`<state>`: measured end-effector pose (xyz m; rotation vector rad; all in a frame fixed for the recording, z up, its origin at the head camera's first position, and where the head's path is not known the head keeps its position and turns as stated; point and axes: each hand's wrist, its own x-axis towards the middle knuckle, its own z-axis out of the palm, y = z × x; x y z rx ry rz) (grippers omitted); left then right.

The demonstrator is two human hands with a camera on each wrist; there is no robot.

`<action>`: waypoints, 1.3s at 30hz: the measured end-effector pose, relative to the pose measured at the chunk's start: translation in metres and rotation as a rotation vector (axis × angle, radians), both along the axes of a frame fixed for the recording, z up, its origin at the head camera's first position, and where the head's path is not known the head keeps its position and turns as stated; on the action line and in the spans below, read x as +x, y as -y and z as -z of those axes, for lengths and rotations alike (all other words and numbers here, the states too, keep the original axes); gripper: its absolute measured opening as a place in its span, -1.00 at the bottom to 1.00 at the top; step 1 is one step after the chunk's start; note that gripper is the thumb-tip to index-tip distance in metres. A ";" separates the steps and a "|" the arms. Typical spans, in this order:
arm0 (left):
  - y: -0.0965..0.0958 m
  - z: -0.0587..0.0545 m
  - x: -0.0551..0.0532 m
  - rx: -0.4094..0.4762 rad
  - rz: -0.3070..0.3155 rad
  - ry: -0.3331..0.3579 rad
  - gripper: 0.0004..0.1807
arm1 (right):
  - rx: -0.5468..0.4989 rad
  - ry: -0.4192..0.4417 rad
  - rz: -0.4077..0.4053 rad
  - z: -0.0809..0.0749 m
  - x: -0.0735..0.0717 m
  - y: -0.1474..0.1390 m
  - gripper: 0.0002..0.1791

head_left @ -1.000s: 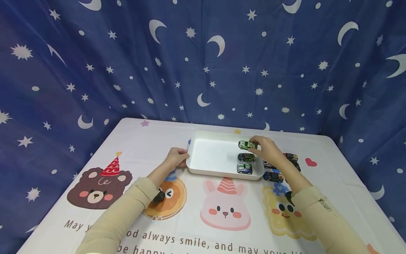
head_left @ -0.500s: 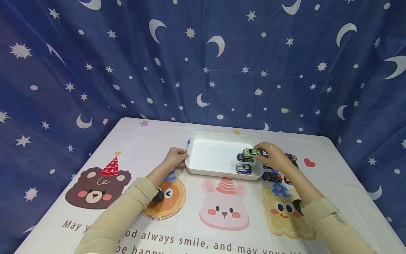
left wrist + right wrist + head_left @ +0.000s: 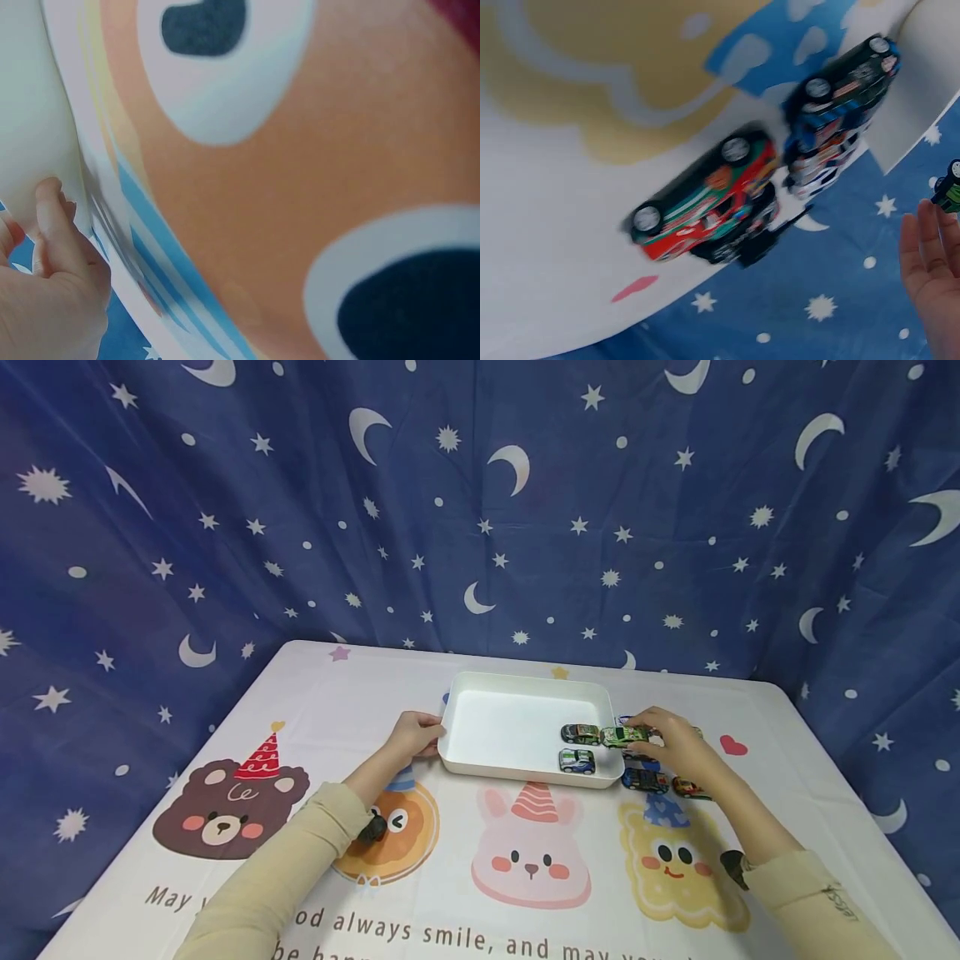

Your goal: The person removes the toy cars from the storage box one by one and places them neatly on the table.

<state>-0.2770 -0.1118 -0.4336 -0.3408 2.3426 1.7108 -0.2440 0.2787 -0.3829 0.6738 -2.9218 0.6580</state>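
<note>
My left hand [image 3: 414, 733] holds the left end of a shallow white tray [image 3: 510, 727], and the left wrist view shows its fingertips at the tray's wall [image 3: 30, 112]. Just beyond the tray's right rim, my right hand [image 3: 678, 743] pinches a green toy car [image 3: 621, 737]; in the right wrist view this green car [image 3: 949, 191] is partly cut off by the frame edge. Inside the tray, toward the right end, a dark toy car [image 3: 580, 734] stands behind a white-and-blue toy car [image 3: 577, 761].
Several more toy cars stand on the table right of the tray, among them a dark blue car [image 3: 645, 780] and a red-and-green car [image 3: 705, 202]. My right hand partly covers this group. A printed cloth [image 3: 532, 860] covers the table; a blue curtain [image 3: 480, 510] hangs behind it.
My right hand has lifted the green car from the back right of the tray and carried it right and nearer, past the right rim. My left hand has stayed at the tray.
</note>
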 end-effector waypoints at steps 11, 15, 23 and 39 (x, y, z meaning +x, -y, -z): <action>0.000 0.001 0.000 -0.035 -0.007 0.013 -0.66 | 0.022 -0.039 0.029 0.003 0.004 -0.044 -0.66; 0.000 0.002 0.000 -0.026 -0.001 0.020 -0.66 | 0.048 -0.026 0.070 0.003 0.006 -0.058 -0.65; 0.001 0.000 0.000 -0.005 0.014 0.013 -0.64 | 0.105 -0.011 0.129 0.008 -0.002 -0.085 -0.64; 0.003 -0.002 0.002 -0.011 0.012 0.015 -0.64 | 0.123 -0.110 0.148 0.018 -0.024 -0.126 -0.68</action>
